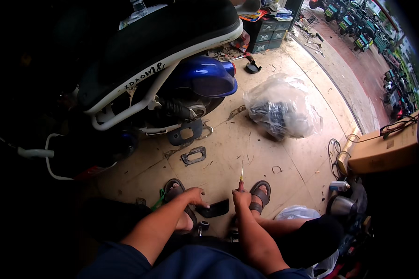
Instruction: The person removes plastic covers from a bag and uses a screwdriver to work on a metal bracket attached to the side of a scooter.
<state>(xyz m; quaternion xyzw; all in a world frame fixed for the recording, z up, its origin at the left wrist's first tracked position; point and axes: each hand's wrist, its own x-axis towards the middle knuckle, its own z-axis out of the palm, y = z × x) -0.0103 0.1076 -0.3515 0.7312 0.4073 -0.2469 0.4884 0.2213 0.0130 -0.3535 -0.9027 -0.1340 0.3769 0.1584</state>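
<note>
My right hand [241, 199] is closed round the red handle of a screwdriver [241, 179], whose thin shaft points away from me over the floor. My left hand [196, 196] is bent, with its fingertips at the upper left edge of a smooth black plastic cover [214, 209]. That cover lies low between my sandalled feet. Ahead, on the tiles, rests a dark frame-shaped plate [194, 156] with an oblong hole. A larger dark plate [185, 133], also with an opening, is beside the scooter.
A blue and white electric scooter [200, 76] stands at the left. Clear plastic wrapping [284, 109] bundles something on the floor ahead. To the right are a cardboard box [384, 146], a cable [333, 153] and a spray can [340, 186]. Stacked drawers [267, 35] stand behind.
</note>
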